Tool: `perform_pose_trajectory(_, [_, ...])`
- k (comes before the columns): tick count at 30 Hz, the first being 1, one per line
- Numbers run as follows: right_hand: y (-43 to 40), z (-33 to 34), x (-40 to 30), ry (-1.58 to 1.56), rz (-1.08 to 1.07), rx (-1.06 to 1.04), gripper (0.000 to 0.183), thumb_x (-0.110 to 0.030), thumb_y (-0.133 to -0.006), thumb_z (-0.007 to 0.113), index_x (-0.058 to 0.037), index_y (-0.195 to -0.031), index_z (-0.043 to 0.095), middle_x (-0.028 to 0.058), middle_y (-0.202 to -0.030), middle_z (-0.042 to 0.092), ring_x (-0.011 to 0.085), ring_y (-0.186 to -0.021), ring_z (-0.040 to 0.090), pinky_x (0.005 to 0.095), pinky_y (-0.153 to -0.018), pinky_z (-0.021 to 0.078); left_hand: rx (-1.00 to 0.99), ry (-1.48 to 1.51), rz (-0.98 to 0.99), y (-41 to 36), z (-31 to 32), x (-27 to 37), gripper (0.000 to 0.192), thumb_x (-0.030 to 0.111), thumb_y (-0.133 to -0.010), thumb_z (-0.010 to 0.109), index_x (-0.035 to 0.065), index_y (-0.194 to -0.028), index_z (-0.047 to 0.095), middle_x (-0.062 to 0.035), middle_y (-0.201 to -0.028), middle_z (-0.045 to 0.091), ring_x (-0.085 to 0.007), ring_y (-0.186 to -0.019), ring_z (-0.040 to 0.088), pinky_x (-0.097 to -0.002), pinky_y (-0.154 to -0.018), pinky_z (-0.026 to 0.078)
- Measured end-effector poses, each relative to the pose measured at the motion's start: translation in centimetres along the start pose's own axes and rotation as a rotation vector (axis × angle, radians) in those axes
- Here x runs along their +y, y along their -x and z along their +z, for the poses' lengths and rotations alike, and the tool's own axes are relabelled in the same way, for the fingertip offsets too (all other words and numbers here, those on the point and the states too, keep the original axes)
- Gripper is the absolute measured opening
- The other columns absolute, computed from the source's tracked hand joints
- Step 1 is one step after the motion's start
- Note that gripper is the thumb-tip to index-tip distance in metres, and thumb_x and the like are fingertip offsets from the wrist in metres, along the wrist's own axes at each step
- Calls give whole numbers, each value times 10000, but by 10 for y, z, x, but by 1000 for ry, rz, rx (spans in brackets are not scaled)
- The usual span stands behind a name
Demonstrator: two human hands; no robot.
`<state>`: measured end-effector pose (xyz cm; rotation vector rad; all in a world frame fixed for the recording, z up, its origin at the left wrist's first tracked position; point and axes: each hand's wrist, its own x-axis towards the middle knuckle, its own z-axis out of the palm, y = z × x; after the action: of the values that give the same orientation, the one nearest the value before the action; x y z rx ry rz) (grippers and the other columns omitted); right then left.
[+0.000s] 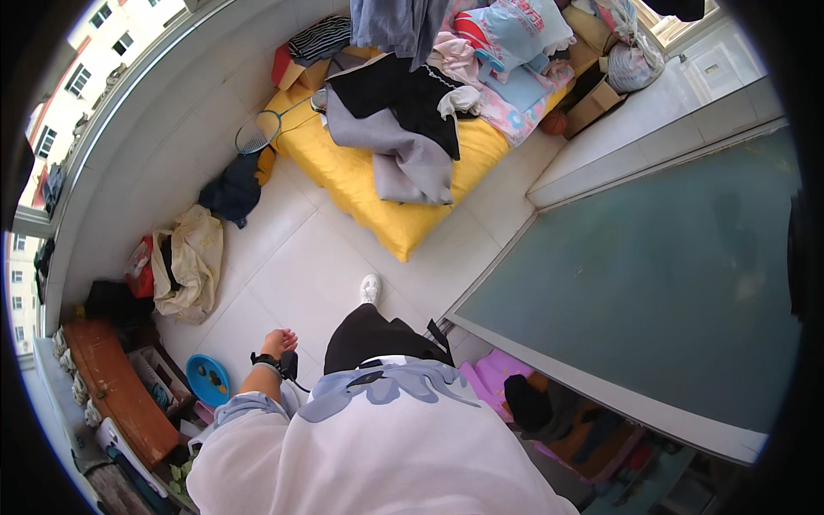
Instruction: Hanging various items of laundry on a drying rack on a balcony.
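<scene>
My left hand [281,340] hangs low at my side over the tiled floor, its fingers loosely curled and slightly apart, with nothing seen in it. A black strap with a small device [288,365] and a cable sits at that wrist. Out of view is my right hand. Ahead of me stands a low bed or platform under a yellow cover [399,222]. On it lie a grey and black cloth [412,158], a white crumpled cloth [458,102] and a pale blue plastic bag [518,32]. A badminton racket [257,133] leans at its left edge.
To the right is a sliding door with a frosted glass panel [631,270]. A cream cloth bundle [193,264] and dark clothing [232,187] lie along the left wall. A blue basin [207,380] stands by a wooden cabinet [116,386]. A basketball [553,122] rests beside a cardboard box [592,106].
</scene>
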<state>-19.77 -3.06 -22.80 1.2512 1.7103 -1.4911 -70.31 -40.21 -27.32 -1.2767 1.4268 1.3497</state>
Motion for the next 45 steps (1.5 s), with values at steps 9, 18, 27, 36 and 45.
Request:
perform_pose_trajectory(9, [-112,-100,-240,-347,153,165,259,-178,-832,427,-46,-1054,443,98,-794,585,170,-645,578,298,-552,467,-328,-102,381,76,147,157,244,49,-767,419,31,-1003,476,-65,-811,531,-173,-738,532,-302,-681,461])
perform_pose_trajectory(18, [-312,-261,-459,7,-89,76,286,-127,-795,420,-5,-1050,459,102,-822,568,168,-613,575,277,-509,451,-59,563,194,52,163,92,295,76,-766,474,43,-1059,469,-37,-814,517,-158,-742,504,-303,-700,442])
perform_pose_trajectory(27, [-572,-308,-715,735,-728,102,392,-82,-698,491,-89,-1090,480,140,-1112,481,292,-959,497,361,-810,410,155,539,-51,152,307,12,232,111,-762,473,59,-988,478,-51,-757,555,-194,-695,555,-349,-627,465])
perform_pose_trajectory(36, [-719,-325,-751,1402,-829,21,317,-67,-688,491,-87,-1002,529,106,-1058,529,261,-975,503,376,-760,441,313,502,-51,229,453,68,224,144,-793,506,55,-998,505,-58,-841,545,-188,-780,518,-309,-709,435])
perform_pose_trajectory(45, [-732,-498,-795,1298,-534,830,158,-114,-670,512,-53,-796,586,88,-853,572,266,-897,491,434,-726,363,176,525,-80,228,477,68,378,146,-781,523,29,-1129,433,-83,-896,544,-207,-866,508,-341,-793,411])
